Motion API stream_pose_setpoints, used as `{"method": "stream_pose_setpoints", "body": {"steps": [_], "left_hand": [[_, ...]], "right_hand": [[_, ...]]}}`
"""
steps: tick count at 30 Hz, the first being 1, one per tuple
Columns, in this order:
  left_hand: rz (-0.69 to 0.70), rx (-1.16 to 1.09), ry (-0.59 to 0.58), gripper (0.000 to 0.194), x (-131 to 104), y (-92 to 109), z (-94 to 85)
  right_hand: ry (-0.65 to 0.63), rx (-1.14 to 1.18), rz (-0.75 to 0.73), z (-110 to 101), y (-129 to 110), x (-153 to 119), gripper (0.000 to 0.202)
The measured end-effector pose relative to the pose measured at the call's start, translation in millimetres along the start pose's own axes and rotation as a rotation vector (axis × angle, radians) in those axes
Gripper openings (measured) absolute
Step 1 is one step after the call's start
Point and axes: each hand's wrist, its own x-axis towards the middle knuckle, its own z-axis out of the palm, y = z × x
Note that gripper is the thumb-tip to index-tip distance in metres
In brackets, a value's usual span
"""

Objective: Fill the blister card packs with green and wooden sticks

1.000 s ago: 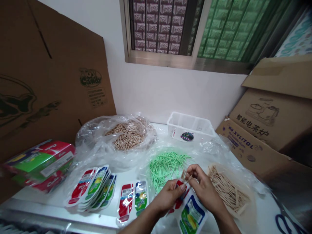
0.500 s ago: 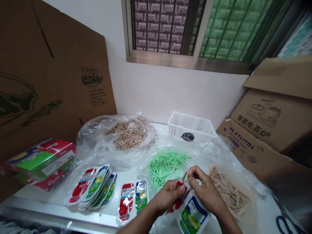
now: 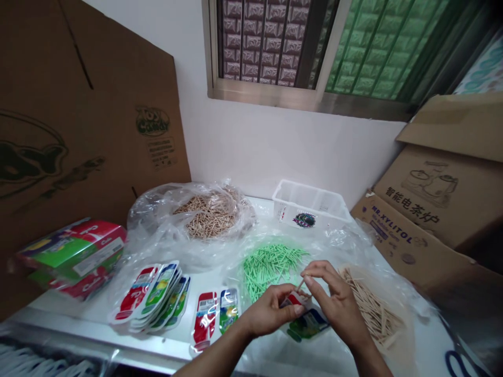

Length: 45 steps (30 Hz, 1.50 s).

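My left hand (image 3: 272,311) is closed on the top edge of a red, green and blue printed packet (image 3: 309,325), which tilts away from me. Between the fingertips of my right hand (image 3: 330,293) is a thin tan stick (image 3: 300,285), held at the packet's upper edge. Whether the stick's lower end is inside the packet is hidden by the fingers. Behind my hands lies a heap of green sticks (image 3: 271,264) on clear plastic. Beside my right hand is a pile of tan sticks (image 3: 375,309).
At left are a stack of similar packets (image 3: 155,296), one separate packet (image 3: 205,314) and a plastic-wrapped bundle (image 3: 84,251). A clear bag of brown sticks (image 3: 210,214) and a white bin (image 3: 310,201) stand behind. Cardboard boxes (image 3: 416,188) flank the table; blue scissor handles (image 3: 458,361) lie front right.
The packet has tipped from facing me to a flatter angle, so less of its front shows. My right hand has shifted slightly right, and the view has moved a little.
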Motion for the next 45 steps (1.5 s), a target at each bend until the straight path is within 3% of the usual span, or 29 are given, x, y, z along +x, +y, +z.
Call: {"method": "stream_pose_setpoints", "body": {"steps": [3, 7, 11, 14, 16, 19, 23, 28, 31, 37, 42, 45], "left_hand": [[0.032, -0.037, -0.041, 0.037, 0.0, 8.6, -1.5], [0.057, -0.001, 0.033, 0.036, 1.5, 13.8, -9.3], [0.07, 0.018, 0.165, 0.035, 0.0, 12.7, -21.6], [0.068, -0.003, 0.224, 0.036, -4.5, 13.1, -28.0], [0.074, 0.004, 0.218, 0.036, -7.8, 15.6, -29.8], [0.111, 0.001, 0.178, 0.037, -11.1, 20.5, -30.3], [0.123, 0.0, 0.209, 0.054, -12.3, 20.3, -30.7], [0.059, 0.107, 0.417, 0.035, -17.1, 19.5, -33.3], [0.108, 0.139, 0.406, 0.036, -21.8, 27.2, -33.3], [0.174, 0.193, 0.391, 0.059, -25.0, 36.3, -33.0], [0.206, 0.328, 0.427, 0.025, -30.9, 34.1, -39.1], [0.192, 0.322, 0.5, 0.025, -42.7, 34.6, -47.6]], "right_hand": [[0.159, 0.039, -0.038, -4.5, -4.0, -1.9, 0.01], [0.297, 0.17, 0.111, -13.0, -2.3, -3.9, 0.015], [0.223, 0.174, 0.264, -17.2, 10.1, -8.4, 0.02], [0.098, 0.092, 0.323, -11.9, 18.2, -13.2, 0.035], [-0.052, 0.131, 0.333, -3.9, 21.9, -15.6, 0.041], [-0.206, 0.215, 0.323, 10.1, 25.3, -16.0, 0.026], [-0.164, 0.19, 0.275, 20.3, 25.5, -12.3, 0.019], [-0.105, 0.135, 0.13, 18.9, 24.0, -10.7, 0.019], [-0.05, 0.085, 0.052, 19.2, 25.0, -11.0, 0.018], [0.154, 0.037, -0.016, 30.8, 24.5, -8.2, 0.018], [0.119, 0.072, 0.042, 42.4, 20.0, -4.3, 0.019], [-0.044, 0.109, 0.157, 57.4, 19.8, -1.6, 0.024]]}}
